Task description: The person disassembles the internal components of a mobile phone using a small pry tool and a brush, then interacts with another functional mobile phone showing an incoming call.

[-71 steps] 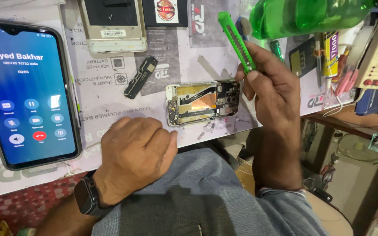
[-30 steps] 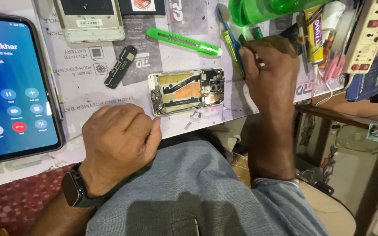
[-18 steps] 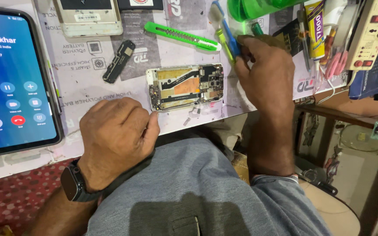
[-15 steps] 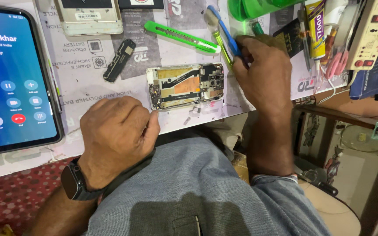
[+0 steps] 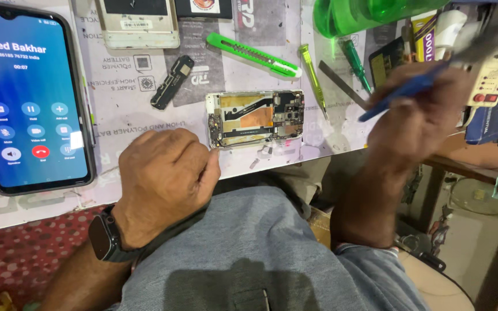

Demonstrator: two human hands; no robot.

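Opened phone point(image 5: 255, 118) lies lengthwise across the desk point(image 5: 145, 124), just beyond the clenched, empty left hand point(image 5: 165, 173) (nearer); right hand point(image 5: 419, 115) grips a blue tool point(image 5: 402, 92) farther right.

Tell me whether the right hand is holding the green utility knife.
No: the right hand grips a blue tool, while the green utility knife lies on the mat above the opened phone.

One opened phone body point(image 5: 256, 118) lies at centre frame, one lit phone point(image 5: 30, 98) at left, and one pale phone back point(image 5: 138, 23) at the top. There are two green screwdrivers point(image 5: 313, 78) point(image 5: 354, 62), one green box cutter point(image 5: 255, 55), one green bottle point(image 5: 370, 12), one small black part point(image 5: 172, 82) and one blue tool point(image 5: 407, 92).
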